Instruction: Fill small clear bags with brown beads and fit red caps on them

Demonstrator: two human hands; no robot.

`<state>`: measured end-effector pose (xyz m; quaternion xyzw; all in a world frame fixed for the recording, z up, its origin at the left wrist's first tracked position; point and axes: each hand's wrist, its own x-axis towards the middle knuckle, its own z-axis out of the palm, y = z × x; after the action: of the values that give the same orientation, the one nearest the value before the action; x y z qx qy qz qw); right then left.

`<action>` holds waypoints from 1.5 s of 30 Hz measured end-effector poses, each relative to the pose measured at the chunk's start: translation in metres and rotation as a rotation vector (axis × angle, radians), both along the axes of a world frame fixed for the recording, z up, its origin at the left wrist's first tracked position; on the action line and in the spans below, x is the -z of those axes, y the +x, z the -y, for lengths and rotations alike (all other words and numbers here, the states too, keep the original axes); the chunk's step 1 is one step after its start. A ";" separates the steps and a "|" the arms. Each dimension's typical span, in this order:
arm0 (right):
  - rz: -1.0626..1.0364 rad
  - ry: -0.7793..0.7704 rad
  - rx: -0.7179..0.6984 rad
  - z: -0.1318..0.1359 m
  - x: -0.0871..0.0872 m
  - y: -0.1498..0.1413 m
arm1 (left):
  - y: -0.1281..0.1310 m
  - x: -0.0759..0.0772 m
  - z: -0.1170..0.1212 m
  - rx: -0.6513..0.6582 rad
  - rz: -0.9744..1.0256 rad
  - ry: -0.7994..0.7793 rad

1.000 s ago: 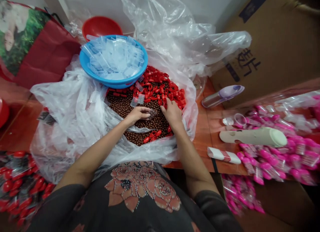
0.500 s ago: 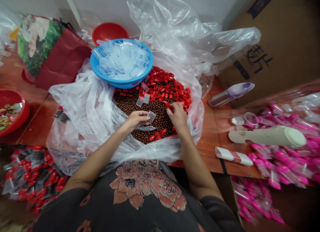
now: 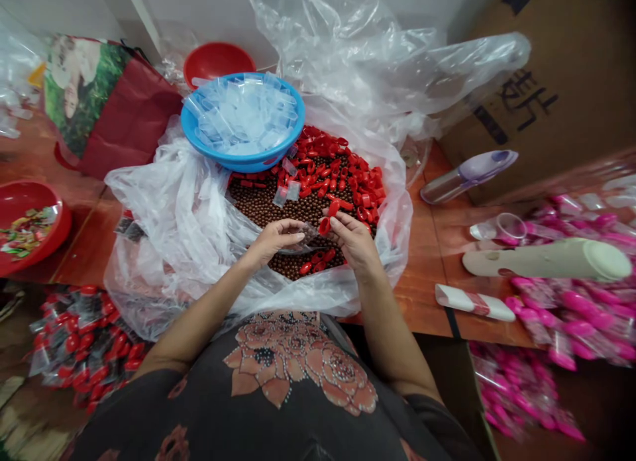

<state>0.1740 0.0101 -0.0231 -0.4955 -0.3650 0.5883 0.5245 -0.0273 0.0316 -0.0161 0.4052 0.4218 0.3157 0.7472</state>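
Observation:
Between thumb and fingers, my left hand (image 3: 278, 241) pinches a small clear plastic case (image 3: 311, 232). My right hand (image 3: 354, 239) is closed on a red plastic cap (image 3: 325, 225), held right beside the case's end; whether the two touch I cannot tell. Beneath both hands lies a spread of small brown balls (image 3: 261, 206) in a white plastic bag (image 3: 159, 203). A heap of red caps (image 3: 365, 186) covers the far right of the balls, and a few more red caps (image 3: 318, 261) lie nearer me. Two clear cases (image 3: 287, 193) rest on the balls.
A blue bowl (image 3: 243, 161) full of clear cases stands behind the bag, with a red bowl (image 3: 218, 58) beyond. At left are a red bowl of wrapped pieces (image 3: 59, 229) and finished-looking red-capped packs (image 3: 84, 342). Pink-capped packs (image 3: 586, 308), a scoop (image 3: 470, 176) and a cardboard box (image 3: 571, 83) occupy the right.
My right hand has lifted a red cap from the balls and brought it left toward the clear case in my left hand. The view has shifted slightly.

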 end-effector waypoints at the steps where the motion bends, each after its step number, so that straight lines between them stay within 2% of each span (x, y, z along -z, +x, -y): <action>1: 0.005 0.003 0.012 0.000 0.001 0.000 | 0.000 0.000 0.001 0.012 -0.004 -0.007; 5: 0.058 0.022 0.059 0.001 0.003 -0.002 | -0.001 -0.001 0.004 0.019 0.006 0.007; 8: 0.207 0.060 0.045 0.006 -0.002 -0.009 | 0.000 0.000 0.006 0.023 -0.012 0.053; 13: 0.477 0.259 0.137 0.019 -0.008 -0.028 | 0.004 0.003 0.009 0.010 -0.023 0.098; 16: 0.575 0.367 0.222 0.024 -0.005 -0.035 | 0.006 0.005 0.013 -0.016 -0.011 0.108; 19: 0.643 0.403 0.240 0.027 0.002 -0.038 | 0.009 0.004 0.017 -0.043 0.033 0.083; 22: 0.738 0.446 0.181 0.029 0.011 -0.040 | 0.013 0.004 0.021 -0.138 0.104 0.017; 25: 0.870 0.555 0.043 0.030 0.019 -0.039 | 0.016 0.006 0.023 -0.257 0.150 -0.019; 28: 0.974 0.656 -0.049 0.030 0.026 -0.037 | 0.017 0.008 0.026 -0.303 0.180 -0.044; 32: 1.003 0.726 -0.022 0.031 0.030 -0.032 | 0.015 0.007 0.030 -0.276 0.197 -0.062; 36: 0.969 0.723 -0.062 0.035 0.031 -0.032 | 0.011 0.000 0.026 -0.162 0.265 -0.223; 40: 1.052 0.739 -0.105 0.039 0.032 -0.036 | 0.009 -0.010 0.019 -0.062 0.335 -0.356; 45: 1.102 0.782 -0.141 0.046 0.030 -0.043 | 0.012 -0.009 0.020 -0.166 0.255 -0.382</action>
<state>0.1308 -0.0356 -0.0527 -0.4718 -0.7964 0.1073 0.3629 -0.0152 0.0120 -0.0071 0.1773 0.4082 0.3392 0.8288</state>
